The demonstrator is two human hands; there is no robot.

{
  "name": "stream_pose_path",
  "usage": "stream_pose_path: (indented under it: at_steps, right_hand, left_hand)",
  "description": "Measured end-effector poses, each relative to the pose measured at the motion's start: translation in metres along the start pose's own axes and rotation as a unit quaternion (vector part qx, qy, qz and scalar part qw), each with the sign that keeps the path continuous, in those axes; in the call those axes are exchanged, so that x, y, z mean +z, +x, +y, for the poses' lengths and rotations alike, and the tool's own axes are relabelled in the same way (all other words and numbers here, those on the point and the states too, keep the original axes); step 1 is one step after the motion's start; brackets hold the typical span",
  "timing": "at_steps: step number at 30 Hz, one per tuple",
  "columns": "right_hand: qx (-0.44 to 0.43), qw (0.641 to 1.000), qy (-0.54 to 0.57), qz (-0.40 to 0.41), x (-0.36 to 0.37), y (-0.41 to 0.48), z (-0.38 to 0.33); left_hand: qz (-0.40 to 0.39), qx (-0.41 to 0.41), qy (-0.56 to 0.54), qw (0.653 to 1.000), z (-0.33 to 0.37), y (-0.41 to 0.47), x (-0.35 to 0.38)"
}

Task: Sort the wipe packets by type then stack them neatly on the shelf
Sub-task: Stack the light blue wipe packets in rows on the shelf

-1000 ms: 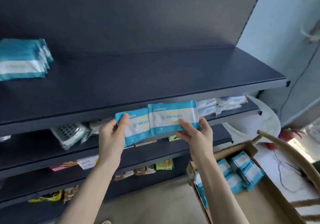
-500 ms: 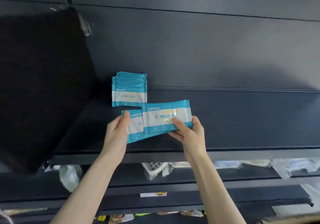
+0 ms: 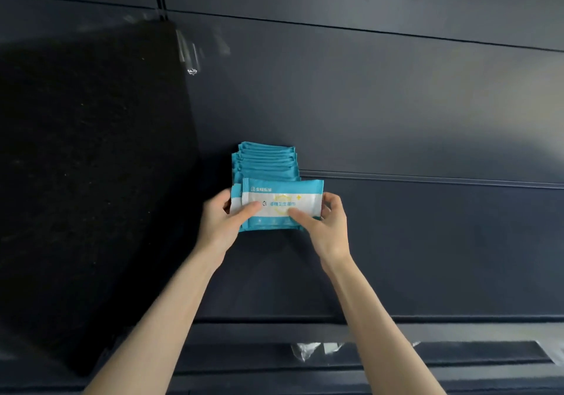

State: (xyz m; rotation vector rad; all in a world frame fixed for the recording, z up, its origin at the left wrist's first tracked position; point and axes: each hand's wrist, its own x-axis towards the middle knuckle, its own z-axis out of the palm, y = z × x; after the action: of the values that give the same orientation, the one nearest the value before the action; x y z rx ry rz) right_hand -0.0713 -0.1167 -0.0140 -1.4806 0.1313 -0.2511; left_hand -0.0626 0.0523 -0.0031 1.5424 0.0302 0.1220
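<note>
A teal stack [image 3: 265, 159] of wipes stands at the back of the dark shelf [image 3: 427, 242], just beside a black side panel [image 3: 91, 181]. Clear wrappers [image 3: 311, 349] lie on the shelf below. Both arms reach up and forward. The left hand [image 3: 221, 222] and right hand [image 3: 331, 226] hold two overlapping wipe packets [image 3: 283, 208] right in front of the stack. Each grip pinches one end, thumb on the face. The packets are teal with a white band, blue Chinese print too blurred to read, and a yellow plus sign.
</note>
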Motion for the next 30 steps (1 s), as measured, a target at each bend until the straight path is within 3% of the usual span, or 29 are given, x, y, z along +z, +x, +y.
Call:
stream_pose_path:
  at_steps: [11, 16, 19, 24, 30]
  right_hand:
    - [-0.079, 0.976, -0.182, -0.093, 0.009, 0.051, 0.01]
    - [-0.127, 0.936, -0.318, -0.077, 0.014, 0.05, 0.02]
    - [-0.157, 0.927, -0.332, -0.08, 0.011, 0.046, 0.018]
    - [-0.128, 0.924, -0.329, -0.151, 0.006, 0.045, 0.018]
    - [-0.152, 0.903, -0.376, -0.145, 0.013, 0.045, 0.017]
  left_hand:
    - [0.042, 0.094, 0.115, 0.988, -0.023, 0.039, -0.004]
    - [0.084, 0.119, 0.23, 0.962, -0.035, 0.045, -0.008]
    - [0.081, 0.108, 0.252, 0.958, -0.034, 0.041, -0.009]
    - [0.086, 0.109, 0.276, 0.951, -0.035, 0.037, -0.011]
    - [0.077, 0.117, 0.284, 0.949, -0.037, 0.038, -0.014]
